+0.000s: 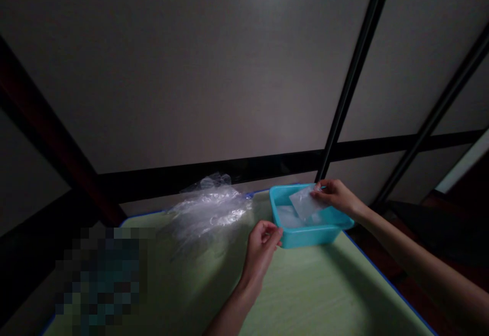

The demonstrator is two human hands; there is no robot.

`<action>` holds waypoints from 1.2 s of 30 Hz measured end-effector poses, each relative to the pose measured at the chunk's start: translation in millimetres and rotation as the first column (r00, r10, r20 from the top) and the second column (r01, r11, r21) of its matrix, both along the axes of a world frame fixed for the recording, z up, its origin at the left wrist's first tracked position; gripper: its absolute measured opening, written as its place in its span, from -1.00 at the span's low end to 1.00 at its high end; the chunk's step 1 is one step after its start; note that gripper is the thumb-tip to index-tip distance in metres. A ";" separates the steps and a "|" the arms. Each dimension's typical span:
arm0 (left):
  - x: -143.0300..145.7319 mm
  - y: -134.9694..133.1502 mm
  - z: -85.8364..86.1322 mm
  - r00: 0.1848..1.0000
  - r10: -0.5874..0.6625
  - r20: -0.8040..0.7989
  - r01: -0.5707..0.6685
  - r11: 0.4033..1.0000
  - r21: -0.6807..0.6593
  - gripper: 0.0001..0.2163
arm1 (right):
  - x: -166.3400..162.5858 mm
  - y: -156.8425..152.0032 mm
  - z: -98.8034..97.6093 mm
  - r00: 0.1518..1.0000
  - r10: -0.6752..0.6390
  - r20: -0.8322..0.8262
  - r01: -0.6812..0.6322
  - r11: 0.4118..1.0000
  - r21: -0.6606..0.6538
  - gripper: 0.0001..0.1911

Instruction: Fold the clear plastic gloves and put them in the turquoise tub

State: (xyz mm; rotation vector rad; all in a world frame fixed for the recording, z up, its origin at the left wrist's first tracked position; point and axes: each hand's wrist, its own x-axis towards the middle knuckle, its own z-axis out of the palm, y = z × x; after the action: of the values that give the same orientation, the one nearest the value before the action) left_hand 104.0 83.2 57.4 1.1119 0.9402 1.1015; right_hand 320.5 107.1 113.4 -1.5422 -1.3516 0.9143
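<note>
A turquoise plastic basin (311, 238) stands near the right edge of the table. Inside it lie small clear plastic bags (288, 217), partly hidden by the rim and my right hand. My right hand (334, 196), over the basin's back right side, pinches a small clear plastic bag (303, 202) that hangs down into the basin. At the basin's front left corner, my left hand (262, 244) is closed, thumb and fingers at the rim. A loose heap of clear plastic bags (212, 208) lies left of the basin.
The table (298, 290) has a pale green cover with blue edging. Grey panels (214, 71) with black strips rise right behind it. A blurred-out patch (110, 275) covers the table's left side. Dark floor shows beyond the right edge.
</note>
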 end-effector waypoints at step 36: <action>-7.3 7.9 -16.3 0.998 -0.049 -0.033 0.050 0.999 0.020 -0.82 | -45.1 41.1 -36.3 0.852 0.418 0.315 -0.336 0.898 -0.283 -0.84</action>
State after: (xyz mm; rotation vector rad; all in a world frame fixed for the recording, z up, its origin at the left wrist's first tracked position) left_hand 96.7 91.1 41.1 1.1672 0.9236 1.0583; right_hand 275.4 148.2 77.1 -1.7052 -1.9344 1.0774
